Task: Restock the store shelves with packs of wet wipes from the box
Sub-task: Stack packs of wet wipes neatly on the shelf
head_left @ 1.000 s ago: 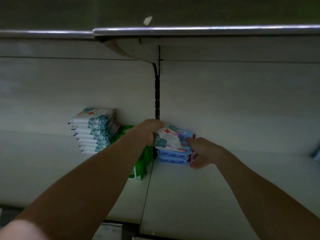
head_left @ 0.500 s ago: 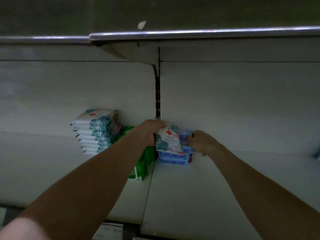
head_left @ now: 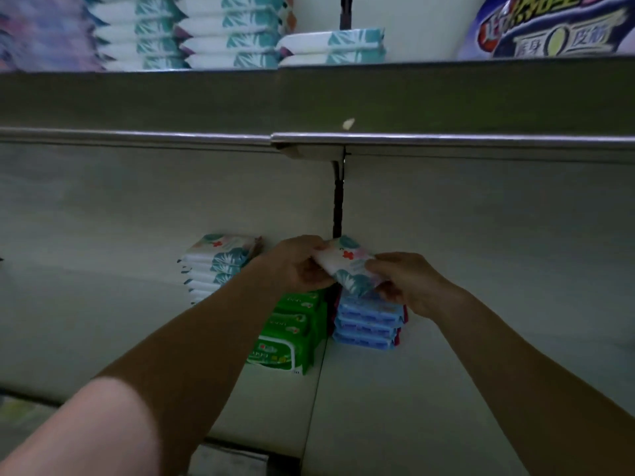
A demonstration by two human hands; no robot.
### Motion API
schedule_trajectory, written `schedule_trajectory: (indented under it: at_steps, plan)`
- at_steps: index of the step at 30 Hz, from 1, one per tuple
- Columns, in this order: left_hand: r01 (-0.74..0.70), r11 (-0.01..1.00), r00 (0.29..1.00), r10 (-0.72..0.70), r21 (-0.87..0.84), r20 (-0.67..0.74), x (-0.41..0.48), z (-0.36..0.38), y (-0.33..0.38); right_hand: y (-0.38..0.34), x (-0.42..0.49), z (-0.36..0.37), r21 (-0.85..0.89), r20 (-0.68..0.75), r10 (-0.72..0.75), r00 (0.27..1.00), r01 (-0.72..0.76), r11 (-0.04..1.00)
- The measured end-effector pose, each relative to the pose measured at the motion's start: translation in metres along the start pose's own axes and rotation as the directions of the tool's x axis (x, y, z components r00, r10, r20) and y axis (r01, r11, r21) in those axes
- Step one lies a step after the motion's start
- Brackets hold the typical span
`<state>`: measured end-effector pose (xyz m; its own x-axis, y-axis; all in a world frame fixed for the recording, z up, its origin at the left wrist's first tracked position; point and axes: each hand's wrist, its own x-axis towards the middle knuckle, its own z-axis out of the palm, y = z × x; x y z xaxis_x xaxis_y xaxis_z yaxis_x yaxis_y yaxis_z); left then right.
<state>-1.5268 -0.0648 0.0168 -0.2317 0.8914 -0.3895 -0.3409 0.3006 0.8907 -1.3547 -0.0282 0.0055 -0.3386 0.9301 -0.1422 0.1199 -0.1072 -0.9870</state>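
— What lies along the back edge of the shelf (head_left: 446, 389)?
— From the left: a white stack (head_left: 216, 266), then green packs (head_left: 292, 334), then a blue stack (head_left: 369, 324) just beside them.
— And the hands?
— The left hand (head_left: 295, 266) curls round the left end of a pack (head_left: 347, 266). The right hand (head_left: 405, 283) pinches its right end.
— Where is the pack?
— Tilted, over the blue stack, near the back edge. Whether they touch, I cannot tell.

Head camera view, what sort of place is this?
Probably a shop aisle: tiered metal shelves, stacked identical wipes packs beside green packs and blue packs, and a large branded bag on the shelf above.
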Motion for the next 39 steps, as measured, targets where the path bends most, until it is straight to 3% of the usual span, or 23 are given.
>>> schedule_trajectory:
  at_steps: [3,9,13,20,35,39]
  plan:
    - [-0.055,0.998,0.998,0.055,-0.017,-0.010,-0.009,-0.011,0.010,-0.010,0.006,0.008,0.052,-0.052,-0.027,0.998,0.030,0.998]
    - [-0.117,0.993,0.990,0.116,-0.010,-0.078,-0.026,-0.051,0.040,-0.038,-0.001,0.049,0.090,0.160,0.007,0.987,-0.022,0.996]
    - [-0.133,0.984,0.968,0.156,0.122,-0.198,-0.035,-0.081,0.054,-0.048,0.000,0.084,0.026,0.116,-0.047,0.992,0.044,0.999]
    - [-0.114,0.948,0.905,0.223,0.298,-0.362,-0.044,-0.135,0.068,-0.062,0.001,0.141,-0.070,0.188,-0.087,0.978,0.101,0.992]
    - [-0.099,0.856,0.862,0.329,0.508,-0.387,0.004,-0.183,0.082,-0.063,0.037,0.203,-0.208,0.171,-0.070,0.983,0.105,0.972]
    - [-0.077,0.838,0.874,0.318,0.540,-0.368,0.012,-0.195,0.081,-0.060,0.048,0.208,-0.339,0.179,-0.125,0.976,0.180,0.923]
